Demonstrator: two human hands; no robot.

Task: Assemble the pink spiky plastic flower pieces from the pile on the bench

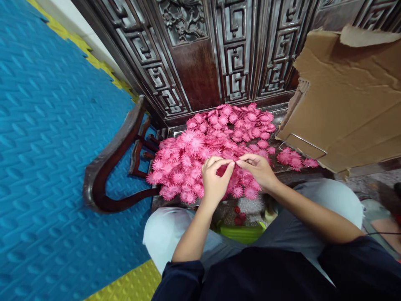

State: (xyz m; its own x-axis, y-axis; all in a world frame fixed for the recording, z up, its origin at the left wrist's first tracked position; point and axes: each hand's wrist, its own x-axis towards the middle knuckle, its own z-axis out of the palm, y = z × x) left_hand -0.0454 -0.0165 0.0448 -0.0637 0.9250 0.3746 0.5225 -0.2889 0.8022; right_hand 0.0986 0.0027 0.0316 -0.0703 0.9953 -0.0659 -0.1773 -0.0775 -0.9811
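Observation:
Both hands meet over a heap of pink artificial flower pieces (178, 163) with thin pointed petals. The thumb and forefinger of my left hand (215, 175) are pinched together, and the fingertips of my right hand (257, 168) pinch right beside them. Whatever lies between the fingertips is too small to make out. Below and behind the hands, the flower pieces spread across a dark wooden bench seat (280, 170). A smaller cluster of pink flower pieces (293, 159) lies apart on the right.
A torn cardboard sheet (347, 100) with a metal wire handle (308, 144) leans at the right. Behind the heap rises a carved wooden backrest (200, 75); a curved armrest (97, 179) stands left. Blue foam mats (46, 167) cover the floor. Something bright green (241, 233) sits between the knees.

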